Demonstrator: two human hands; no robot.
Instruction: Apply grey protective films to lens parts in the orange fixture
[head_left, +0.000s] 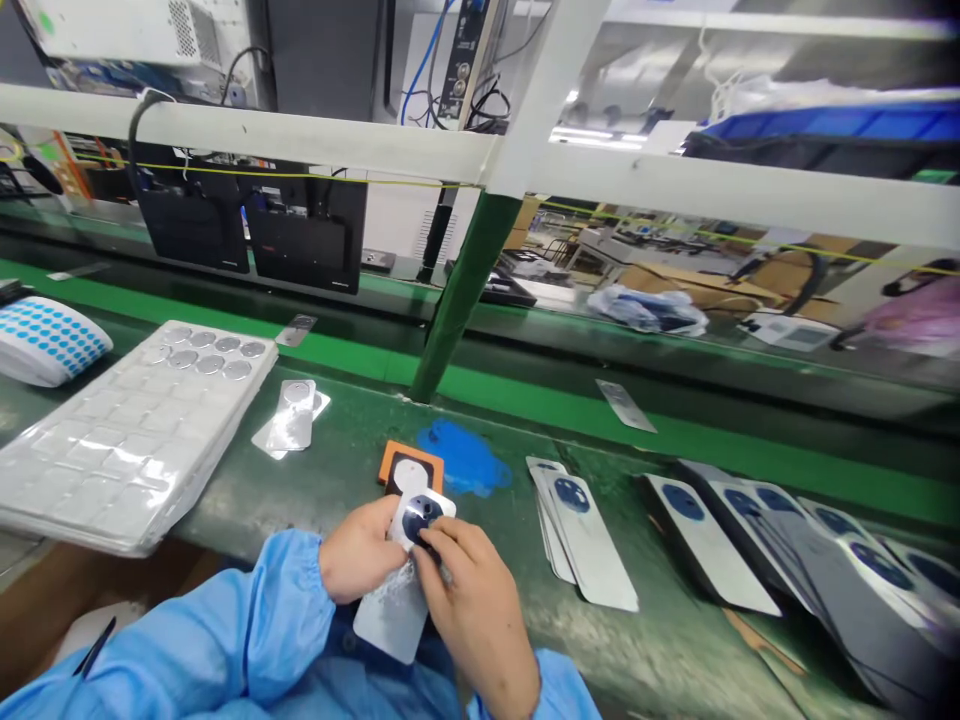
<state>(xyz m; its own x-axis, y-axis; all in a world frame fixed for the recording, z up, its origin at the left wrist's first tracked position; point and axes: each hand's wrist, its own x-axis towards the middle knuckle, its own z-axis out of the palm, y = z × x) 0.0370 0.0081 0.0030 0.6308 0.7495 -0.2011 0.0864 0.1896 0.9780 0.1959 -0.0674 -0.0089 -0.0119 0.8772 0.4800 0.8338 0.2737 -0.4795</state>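
Left hand (361, 553) gripping silver panel (394, 618), right hand (480, 600) bunched over dark disc (414, 516), its hold hidden

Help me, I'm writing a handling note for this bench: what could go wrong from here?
The right hand has its fingers at the dark round patch of the silver panel, so it might get smudged or scratched.

The left hand holds the panel with its lower end against the blue clothing, so a slip could drop it.

The fanned stack of panels to the right could slide and scuff if bumped.
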